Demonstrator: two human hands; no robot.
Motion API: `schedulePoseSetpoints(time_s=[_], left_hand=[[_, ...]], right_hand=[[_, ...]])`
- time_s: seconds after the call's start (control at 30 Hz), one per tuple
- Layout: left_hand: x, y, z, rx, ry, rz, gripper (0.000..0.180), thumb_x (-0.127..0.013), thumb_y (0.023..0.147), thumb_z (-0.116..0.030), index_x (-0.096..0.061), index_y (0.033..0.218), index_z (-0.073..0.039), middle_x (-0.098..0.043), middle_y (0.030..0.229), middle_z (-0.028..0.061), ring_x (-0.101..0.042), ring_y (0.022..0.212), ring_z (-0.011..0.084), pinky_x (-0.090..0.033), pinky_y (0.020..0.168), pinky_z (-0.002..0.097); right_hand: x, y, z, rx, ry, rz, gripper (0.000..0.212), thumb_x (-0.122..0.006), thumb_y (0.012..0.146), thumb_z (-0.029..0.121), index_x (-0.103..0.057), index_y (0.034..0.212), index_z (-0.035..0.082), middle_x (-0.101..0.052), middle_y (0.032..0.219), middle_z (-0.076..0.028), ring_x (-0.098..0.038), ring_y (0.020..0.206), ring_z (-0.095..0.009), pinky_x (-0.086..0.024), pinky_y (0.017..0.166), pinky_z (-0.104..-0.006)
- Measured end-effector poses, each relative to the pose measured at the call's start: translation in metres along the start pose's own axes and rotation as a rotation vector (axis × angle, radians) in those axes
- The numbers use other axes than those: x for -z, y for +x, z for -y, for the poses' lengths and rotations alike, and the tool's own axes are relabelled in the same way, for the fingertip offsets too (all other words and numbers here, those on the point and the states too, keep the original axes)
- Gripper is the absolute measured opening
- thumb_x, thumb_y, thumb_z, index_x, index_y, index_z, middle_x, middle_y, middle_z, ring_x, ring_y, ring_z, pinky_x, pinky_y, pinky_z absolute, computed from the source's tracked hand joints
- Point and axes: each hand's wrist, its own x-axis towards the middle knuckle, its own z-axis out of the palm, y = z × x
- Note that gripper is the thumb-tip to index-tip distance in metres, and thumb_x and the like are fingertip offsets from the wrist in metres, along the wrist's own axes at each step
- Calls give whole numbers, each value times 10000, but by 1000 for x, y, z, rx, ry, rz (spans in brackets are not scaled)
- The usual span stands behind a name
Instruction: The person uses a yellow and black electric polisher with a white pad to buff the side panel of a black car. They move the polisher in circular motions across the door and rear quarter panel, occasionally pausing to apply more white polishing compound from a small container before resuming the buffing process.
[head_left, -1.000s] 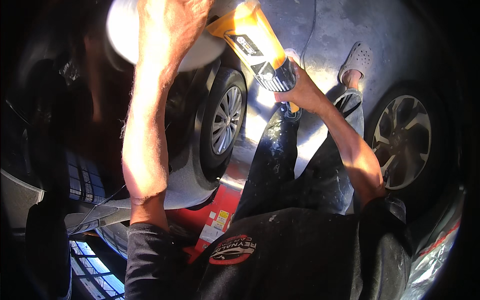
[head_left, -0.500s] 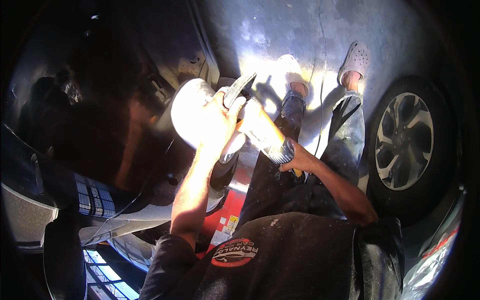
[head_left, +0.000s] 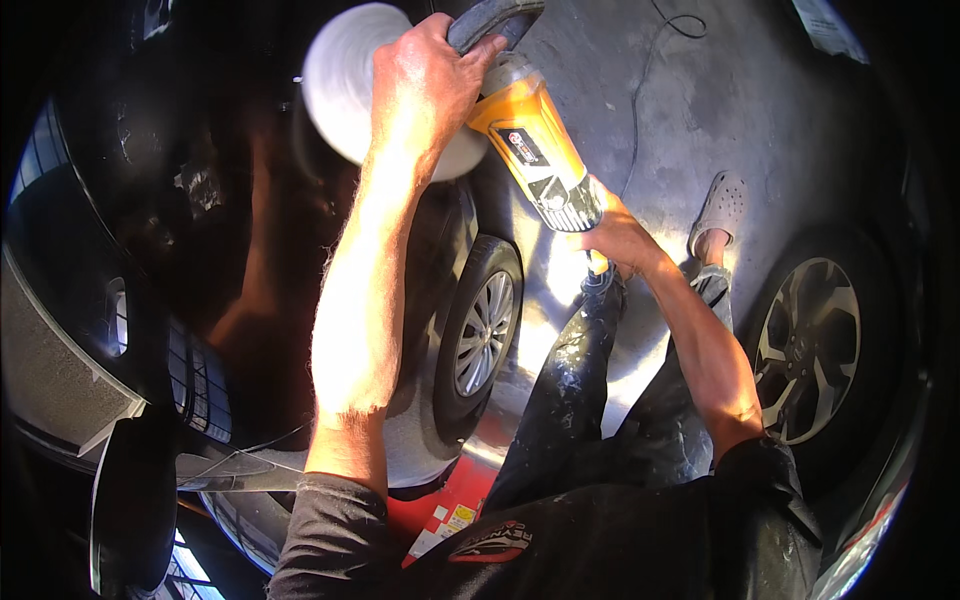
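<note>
A yellow and black car polisher (head_left: 538, 150) slants across the upper middle of the view, in both my hands. My left hand (head_left: 425, 80) is closed round its black loop handle (head_left: 495, 20) near the head. At the rear grip, my right hand (head_left: 618, 238) is wrapped round the tool, with part of its fingers hidden. The round white polishing pad (head_left: 335, 85) is smeared as if spinning. It lies at the glossy dark panel (head_left: 215, 270) of the car on the left; whether its whole face touches cannot be told. My left arm hides part of the pad.
The dark car's wheel (head_left: 485, 335) stands just left of my legs, with something red (head_left: 440, 505) below it. Another wheel (head_left: 808, 350) is close on my right. A thin cord (head_left: 637, 120) runs over the grey floor (head_left: 590, 90). A side mirror (head_left: 130, 510) juts out at lower left.
Both hands have carried the polisher upward in the view, away from my body, with my left arm stretched farther. My view has shifted too, and the dark car's wheel now shows fully.
</note>
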Motion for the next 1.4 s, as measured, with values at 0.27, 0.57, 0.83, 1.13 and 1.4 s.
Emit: schedulePoseSetpoints(time_s=[0.27,0.57,0.83,1.13,1.4], left_hand=[[-29,-93,4,393,-32,338,370,-758,913,-354,-686,982,3,-720,793,209,-739,769,358,-562,676,427],[-98,-114,43,440,140,456,440,-773,894,-393,-704,1041,17,-743,879,213,-739,860,333,-552,779,415],[-82,-8,21,429,17,308,465,-815,846,-383,-719,1030,33,-737,884,244,-732,904,393,-554,816,444],[-57,116,14,213,-40,209,345,-808,870,-273,-698,917,51,-695,746,244,-716,735,398,-541,692,450],[-17,260,-20,66,11,152,312,-811,874,-247,-720,928,47,-721,772,226,-731,711,336,-564,674,420]], right_hand=[[-29,-65,-157,-39,150,42,874,-775,745,-68,-381,1517,49,-619,1295,-80,-616,1115,-170,-534,907,-334],[-12,-90,-110,-590,405,240,643,-771,733,-104,-526,1299,77,-670,918,-91,-663,678,-168,-530,476,-338],[57,-21,-66,-323,411,273,617,-749,749,-105,-553,1310,56,-686,1058,-85,-669,797,-149,-562,611,-312],[71,43,34,-229,333,165,781,-784,633,-96,-498,1349,31,-663,1054,-71,-645,945,-194,-547,813,-353],[85,114,148,-129,328,18,748,-798,642,-76,-499,1324,-5,-659,1083,-103,-655,988,-238,-538,858,-374]])
